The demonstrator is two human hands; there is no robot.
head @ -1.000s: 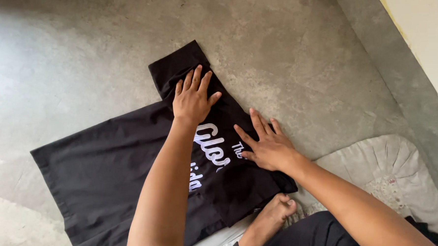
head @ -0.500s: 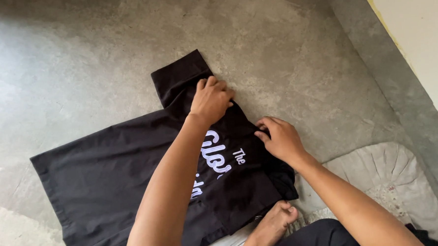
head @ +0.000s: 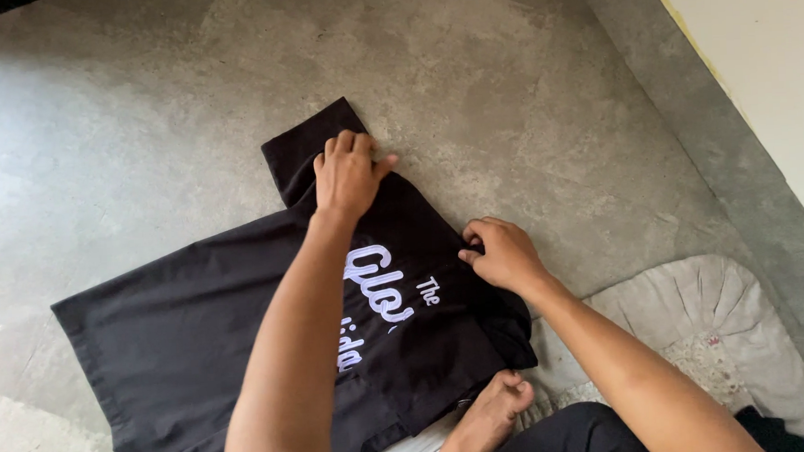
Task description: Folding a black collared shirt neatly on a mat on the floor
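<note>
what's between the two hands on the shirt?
Head view: only the black shirt, white lettering just below the gap. Left hand grips the upper edge, right hand pinches the side edge.

The shirt (head: pixel 207 325) is black matt cloth, woven and soft-looking, with smooth white lettering on it. The floor (head: pixel 523 94) is grey concrete or stone, mottled, with a faint dull sheen. The cushion (head: pixel 695 322) is pale grey fabric, gathered into pleats and rather worn. The wall (head: pixel 765 47) is matt cream paint.
</note>
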